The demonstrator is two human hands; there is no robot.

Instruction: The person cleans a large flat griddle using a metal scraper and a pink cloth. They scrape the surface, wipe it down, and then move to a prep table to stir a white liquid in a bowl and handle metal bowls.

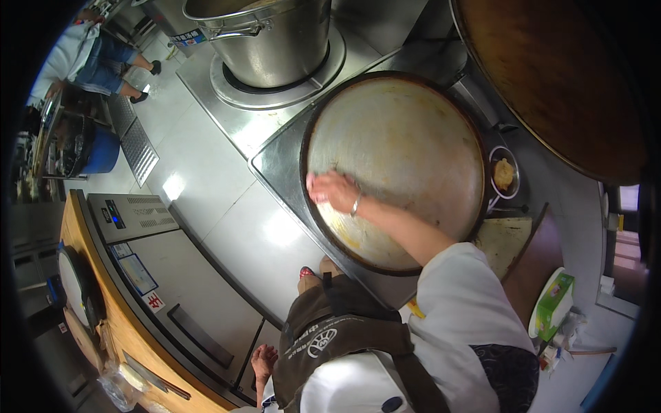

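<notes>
A large round metal griddle [397,149] with a dark rim lies before me, its pale surface marked by yellowish streaks. My right hand [335,192], with a silver bracelet at the wrist, rests palm down near the griddle's left edge. Something pale and pinkish shows at its fingers; whether this is a cloth or only fingertips I cannot tell. Low beside my apron hangs my left hand [265,360], its fingers loosely curled and apart, with nothing visible in them. Right of the griddle, a small metal bowl [515,191] holds a yellowish lump.
A big steel pot [268,51] stands on a burner beyond the griddle. A large brown round lid or pan [557,67] rises at upper right. At left, a wooden worktop [150,356] bears a knife [157,377]. Another person [77,57] stands at upper left.
</notes>
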